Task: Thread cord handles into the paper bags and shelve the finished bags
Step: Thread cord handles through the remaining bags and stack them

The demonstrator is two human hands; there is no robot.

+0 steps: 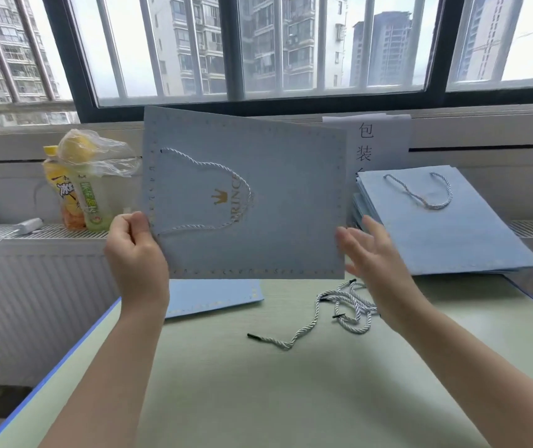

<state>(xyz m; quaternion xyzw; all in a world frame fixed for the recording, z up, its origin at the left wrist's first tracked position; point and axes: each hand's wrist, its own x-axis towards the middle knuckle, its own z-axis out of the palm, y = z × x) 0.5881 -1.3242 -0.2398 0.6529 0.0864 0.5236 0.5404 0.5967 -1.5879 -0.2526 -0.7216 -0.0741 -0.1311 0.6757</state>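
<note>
- The left hand (136, 240) pinches the lower left edge of a light blue paper bag (258, 202), holding it flat and upright above the desk (258, 383).
- A white cord handle (207, 189) is threaded through the held bag and lies across its front.
- The right hand (368, 250) is open with fingers spread, just beside the bag's right edge.
- Loose cords (339, 308) lie on the desk under the bag.
- A stack of bags (443, 227) leans at the right, another bag (213, 295) lies flat.
- 2 drink bottles (77, 192) stand at the left.
</note>
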